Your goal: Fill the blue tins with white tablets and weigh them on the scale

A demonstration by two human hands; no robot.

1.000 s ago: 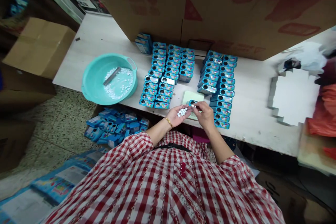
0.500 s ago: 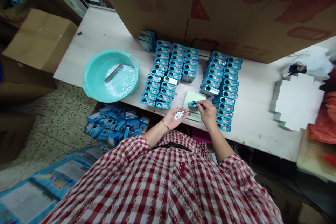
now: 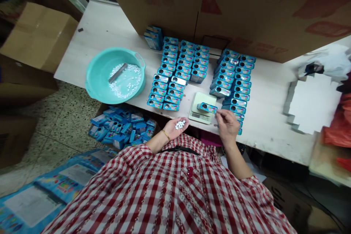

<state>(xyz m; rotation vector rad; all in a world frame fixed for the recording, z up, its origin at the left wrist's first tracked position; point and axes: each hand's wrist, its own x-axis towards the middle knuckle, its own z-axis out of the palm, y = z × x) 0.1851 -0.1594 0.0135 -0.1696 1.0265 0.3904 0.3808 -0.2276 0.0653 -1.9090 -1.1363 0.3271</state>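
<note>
My left hand (image 3: 173,129) lies palm up in front of the table edge. Its cupped palm carries a small heap of white tablet-like pieces (image 3: 180,124). On a pale green kitchen scale (image 3: 202,98) rests a blue box (image 3: 208,108) with a round dark hole in its top. My right hand (image 3: 228,122) is just to the right of that box, thumb and fingertips drawn together in a pinch. Whatever is between those fingertips, if anything, is too small to make out.
Rows of blue boxes (image 3: 183,67) stand left of the scale, and more rows (image 3: 241,87) stand right of it. A turquoise basin (image 3: 94,80) holds white pieces and a metal bar. A large carton (image 3: 175,3) rises behind. Below the table lies a heap of blue boxes (image 3: 120,128).
My right hand has drawn back to the right from the hole of the box on the scale. My left hand has shifted left and down, away from the scale, still carrying the white pieces.
</note>
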